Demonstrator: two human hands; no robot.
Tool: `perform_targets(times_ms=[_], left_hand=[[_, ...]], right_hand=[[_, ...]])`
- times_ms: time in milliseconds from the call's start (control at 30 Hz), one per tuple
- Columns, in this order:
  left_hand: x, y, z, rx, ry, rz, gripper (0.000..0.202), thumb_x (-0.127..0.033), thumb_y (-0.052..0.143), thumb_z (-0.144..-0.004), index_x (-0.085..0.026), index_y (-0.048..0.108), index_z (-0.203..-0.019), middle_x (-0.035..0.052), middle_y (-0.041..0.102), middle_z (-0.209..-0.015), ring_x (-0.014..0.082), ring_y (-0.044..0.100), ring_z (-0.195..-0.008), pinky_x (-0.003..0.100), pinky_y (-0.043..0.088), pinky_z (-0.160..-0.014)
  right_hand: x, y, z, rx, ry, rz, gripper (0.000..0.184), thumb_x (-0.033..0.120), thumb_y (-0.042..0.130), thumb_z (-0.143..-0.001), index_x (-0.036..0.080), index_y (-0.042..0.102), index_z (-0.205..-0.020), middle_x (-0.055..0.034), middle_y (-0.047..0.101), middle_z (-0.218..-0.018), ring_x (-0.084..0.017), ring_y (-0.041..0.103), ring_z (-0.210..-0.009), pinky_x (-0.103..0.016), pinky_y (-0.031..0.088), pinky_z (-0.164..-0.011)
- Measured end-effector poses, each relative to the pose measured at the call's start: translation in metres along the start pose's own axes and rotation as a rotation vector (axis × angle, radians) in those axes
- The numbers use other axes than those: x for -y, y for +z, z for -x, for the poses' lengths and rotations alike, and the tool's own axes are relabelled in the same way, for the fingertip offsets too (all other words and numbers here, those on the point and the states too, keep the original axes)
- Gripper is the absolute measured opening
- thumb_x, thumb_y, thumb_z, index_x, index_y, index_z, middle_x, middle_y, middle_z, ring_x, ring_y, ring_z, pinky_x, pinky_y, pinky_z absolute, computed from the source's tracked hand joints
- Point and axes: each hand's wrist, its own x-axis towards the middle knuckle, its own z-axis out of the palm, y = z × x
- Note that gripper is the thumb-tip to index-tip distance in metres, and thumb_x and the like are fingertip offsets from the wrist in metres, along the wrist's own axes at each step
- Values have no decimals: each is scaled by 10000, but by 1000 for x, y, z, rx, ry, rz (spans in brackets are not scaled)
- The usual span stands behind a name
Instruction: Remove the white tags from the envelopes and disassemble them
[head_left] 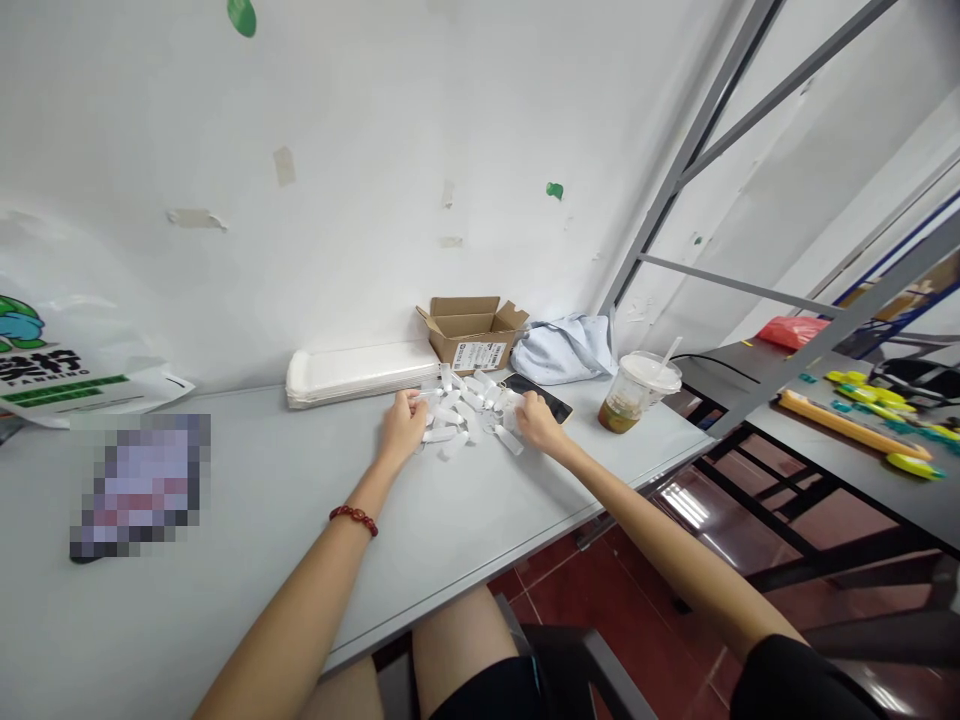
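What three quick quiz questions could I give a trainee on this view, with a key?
1. Fill in: The beaded bracelet is on the ____ wrist.
2. True or false: A pile of small white pieces lies on the table in front of the open cardboard box.
3. What lies partly hidden behind the right hand?
a) drink cup
b) phone
c) white bag

Key: 1. left; 2. true; 3. b

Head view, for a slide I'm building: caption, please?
Left hand and right hand at a pile of whitish pieces on a grey table, open cardboard box behind.
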Motion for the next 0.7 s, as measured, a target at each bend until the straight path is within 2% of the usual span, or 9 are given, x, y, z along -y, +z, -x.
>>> perform_targets(times_ms=[100,200,300,400,500,700], left_hand=[[0,0,0,4,-1,-4,267,-335,467,-805,-177,543,-1007,68,665,-883,200,630,-782,305,468,-717],[1,0,0,9,2,-9,262,-335,468,-806,-178,544,-1003,68,663,-888,199,627,-799,304,468,-728],[1,-1,0,7,2,-15,257,-331,470,-806,-177,546,-997,68,663,-886,200,626,-803,309,468,-742],[2,0,0,5,5,-15,251,-328,473,-803,-178,550,-989,69,665,-874,204,628,-805,314,470,-749],[3,1,-1,5,13,-11,250,-329,476,-800,-182,551,-987,65,666,-869,203,629,-802,313,472,-749],[3,2,-1,-1,15,-12,247,-324,471,-800,-180,555,-983,63,668,-850,205,631,-796,313,471,-753]], right_hand=[[3,-1,4,4,25,31,356,297,322,-923,43,451,-1136,-233,523,-1155,-298,546,-1074,-342,413,-852],[8,-5,4,9,49,96,499,455,390,-883,29,470,-1130,-256,526,-1162,-355,521,-1108,-395,412,-865],[11,-7,1,75,59,179,612,549,410,-841,18,501,-1131,-268,538,-1186,-369,520,-1129,-412,414,-879],[13,-5,-4,135,55,198,569,509,425,-835,28,527,-1121,-250,587,-1150,-347,567,-1090,-392,439,-844],[14,-4,-8,131,54,212,507,424,478,-814,30,524,-1129,-240,611,-1127,-336,593,-1059,-376,452,-813],[8,-10,-12,145,35,212,440,404,516,-800,61,543,-1074,-225,618,-1121,-318,606,-1040,-328,453,-759]])
